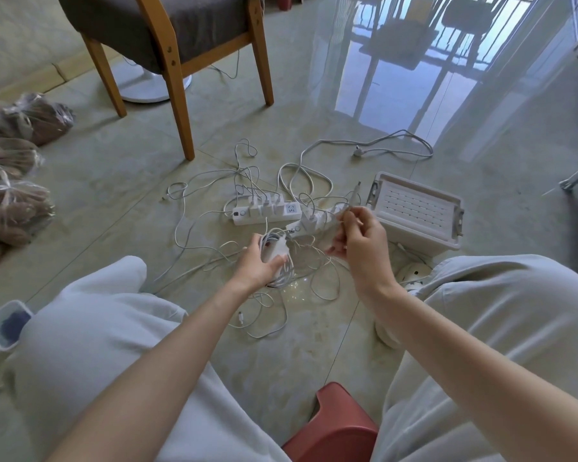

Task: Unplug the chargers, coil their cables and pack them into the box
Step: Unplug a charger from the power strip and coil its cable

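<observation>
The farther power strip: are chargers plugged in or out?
Plugged in: several white chargers stand in the power strip; its right-end socket is free.

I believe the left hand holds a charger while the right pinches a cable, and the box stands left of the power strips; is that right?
Not quite: the head view shows the box right of the power strips. The rest holds: the left hand holds a charger and the right hand pinches a cable.
</observation>
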Available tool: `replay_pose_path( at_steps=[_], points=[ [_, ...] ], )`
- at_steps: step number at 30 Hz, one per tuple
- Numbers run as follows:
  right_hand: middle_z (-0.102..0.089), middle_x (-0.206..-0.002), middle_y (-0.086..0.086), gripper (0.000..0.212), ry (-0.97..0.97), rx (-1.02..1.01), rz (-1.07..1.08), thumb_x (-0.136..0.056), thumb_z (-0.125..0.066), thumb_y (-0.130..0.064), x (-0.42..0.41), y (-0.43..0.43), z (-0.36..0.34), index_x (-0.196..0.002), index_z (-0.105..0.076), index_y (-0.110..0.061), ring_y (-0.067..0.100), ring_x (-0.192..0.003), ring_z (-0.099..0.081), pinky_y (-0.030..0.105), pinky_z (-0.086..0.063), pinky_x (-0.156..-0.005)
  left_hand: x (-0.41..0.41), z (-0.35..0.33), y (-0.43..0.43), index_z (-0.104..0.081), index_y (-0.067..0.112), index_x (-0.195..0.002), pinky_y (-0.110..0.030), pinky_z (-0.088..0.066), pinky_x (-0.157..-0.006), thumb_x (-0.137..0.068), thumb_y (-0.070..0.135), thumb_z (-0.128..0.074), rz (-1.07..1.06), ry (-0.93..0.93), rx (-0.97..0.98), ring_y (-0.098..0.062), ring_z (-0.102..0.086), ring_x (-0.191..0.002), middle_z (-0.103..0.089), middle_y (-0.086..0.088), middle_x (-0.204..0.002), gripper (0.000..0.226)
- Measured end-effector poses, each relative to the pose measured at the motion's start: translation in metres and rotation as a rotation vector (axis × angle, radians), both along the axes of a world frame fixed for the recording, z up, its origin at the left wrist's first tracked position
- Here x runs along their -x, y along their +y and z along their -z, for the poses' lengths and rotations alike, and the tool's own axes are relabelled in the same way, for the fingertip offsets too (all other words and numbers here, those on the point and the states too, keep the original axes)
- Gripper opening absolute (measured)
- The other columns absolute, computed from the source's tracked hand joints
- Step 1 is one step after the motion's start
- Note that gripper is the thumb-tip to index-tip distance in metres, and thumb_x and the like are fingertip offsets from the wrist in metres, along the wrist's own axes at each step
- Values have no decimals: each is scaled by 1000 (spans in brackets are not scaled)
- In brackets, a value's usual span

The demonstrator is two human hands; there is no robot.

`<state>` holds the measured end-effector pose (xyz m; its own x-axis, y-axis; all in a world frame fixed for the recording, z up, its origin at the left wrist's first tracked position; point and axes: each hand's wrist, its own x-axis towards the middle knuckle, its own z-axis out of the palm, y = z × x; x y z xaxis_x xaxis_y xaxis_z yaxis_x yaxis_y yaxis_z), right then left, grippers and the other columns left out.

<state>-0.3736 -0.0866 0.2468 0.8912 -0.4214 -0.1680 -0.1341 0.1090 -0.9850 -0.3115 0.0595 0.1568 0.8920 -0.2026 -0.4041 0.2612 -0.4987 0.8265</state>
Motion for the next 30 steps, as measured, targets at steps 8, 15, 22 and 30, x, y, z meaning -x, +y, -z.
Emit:
replay_pose_path(
  at_steps=[8, 15, 22, 30],
  points=[
    [-46, -60, -3, 28, 186, 354, -20, -99, -40, -11, 22, -39, 36, -85, -64, -17, 6, -49, -40, 23, -37, -51, -4, -18, 2, -36, 15, -116, -39, -59, -59, -95, 27, -54, -186, 258, 360, -17, -61, -76, -52, -1, -104, 29],
    [-43, -64, -2, 30, 503, 286, -211, -100, -35, -8, 27, -57, 76, -101, -65, -5, 8, -51, -35, 18, -31, -48, 4, -50, -5, -43, 23, -123, -37, -59, -63, -96, 28, -47, 3, 365, 726, -23, -64, -87, -55, -8, -114, 28],
    [-48, -64, 0, 29, 362, 86, -271, -99, -38, -5, 26, -38, 68, -86, -63, -12, -1, -37, -32, 11, -26, -39, 12, -56, -7, -49, 29, -115, -36, -58, -58, -85, 31, -53, 19, 410, 838, -22, -66, -85, -60, -7, -109, 30],
    [-52, -51, -13, 22, 259, -74, -368, -99, -40, -6, 21, -7, 59, -91, -60, -8, 3, -45, -30, 12, -26, -42, 13, -53, -4, -45, 25, -119, -31, -58, -57, -96, 31, -47, 52, 379, 661, -16, -67, -75, -61, -5, -104, 24]
  ],
)
